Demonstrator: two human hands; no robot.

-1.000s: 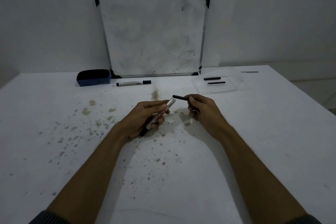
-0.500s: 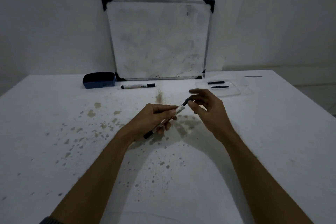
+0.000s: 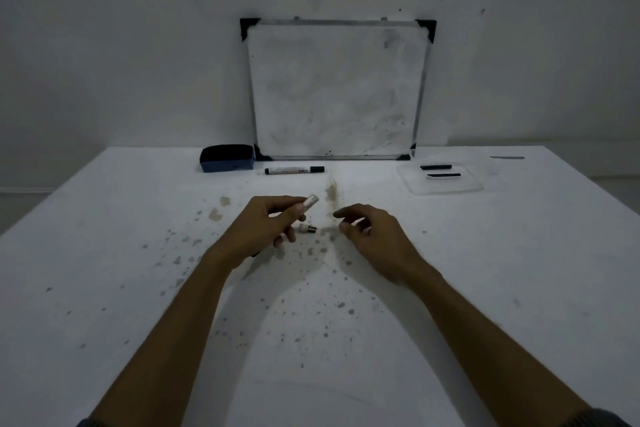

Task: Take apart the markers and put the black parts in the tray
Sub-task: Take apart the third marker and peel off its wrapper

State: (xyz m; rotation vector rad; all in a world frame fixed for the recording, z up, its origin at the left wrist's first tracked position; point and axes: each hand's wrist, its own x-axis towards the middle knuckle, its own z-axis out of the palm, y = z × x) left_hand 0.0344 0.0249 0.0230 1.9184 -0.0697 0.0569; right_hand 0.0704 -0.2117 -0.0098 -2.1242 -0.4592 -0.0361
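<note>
My left hand (image 3: 273, 225) is closed around a marker barrel (image 3: 310, 201), whose pale open end points up and to the right. Just below that end, a small white piece with a black tip (image 3: 307, 228) lies on the table. My right hand (image 3: 374, 236) hovers to the right of it with fingers apart and nothing visible in them. Far right, a clear tray (image 3: 408, 184) holds two black sticks (image 3: 435, 167), (image 3: 444, 175). A whole marker (image 3: 294, 170) lies at the back, in front of the whiteboard.
A whiteboard (image 3: 337, 90) leans on the wall at the back of the stained white table (image 3: 138, 253). To its left sits a blue eraser (image 3: 227, 158). A thin grey strip (image 3: 506, 157) lies beyond the tray.
My right hand has let go of the marker's end and drawn back to the right; the black piece it held is no longer seen. A small tipped piece now lies on the table.
</note>
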